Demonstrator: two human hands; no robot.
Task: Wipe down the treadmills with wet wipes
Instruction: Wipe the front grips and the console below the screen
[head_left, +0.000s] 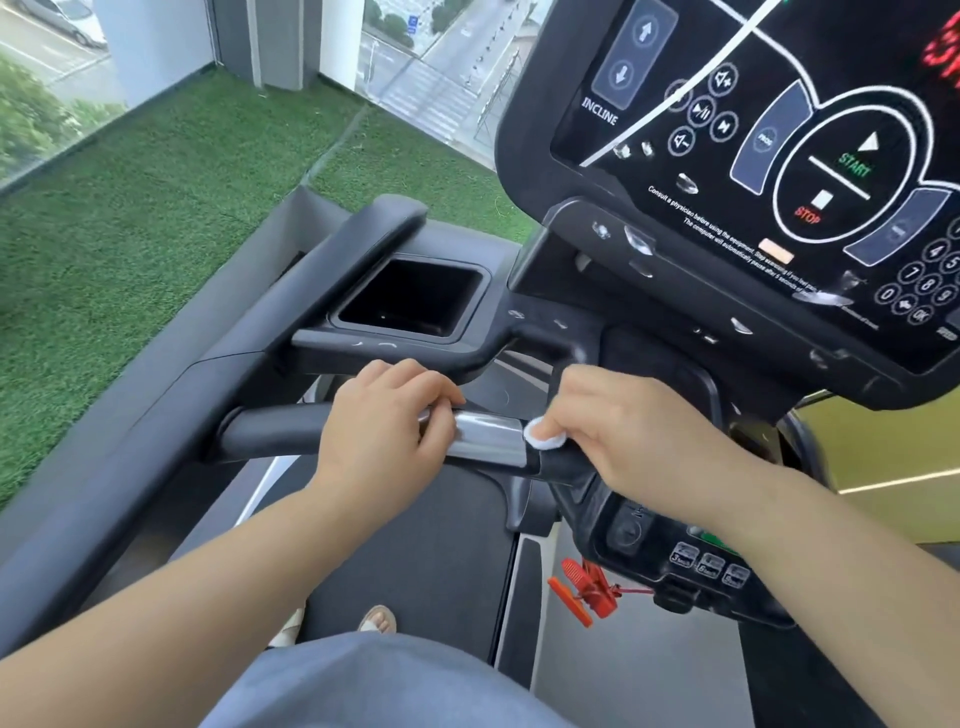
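Left hand (387, 415) just left of centre, fingers curled over black handlebar (275, 431), fingertips on left end of silver grip plate (485, 436). Right hand (623, 431) at its 3 o'clock, thumb and fingers pinching small white wet wipe (544, 439), which is pressed on right end of plate. Hands near, not touching. Console (779, 156) at 1 o'clock, cup holder (410, 299) at 12. Treadmill belt (415, 545) at 6, below bar. Red safety clip (587, 590) hanging at 5. Green turf (130, 234) at 10.
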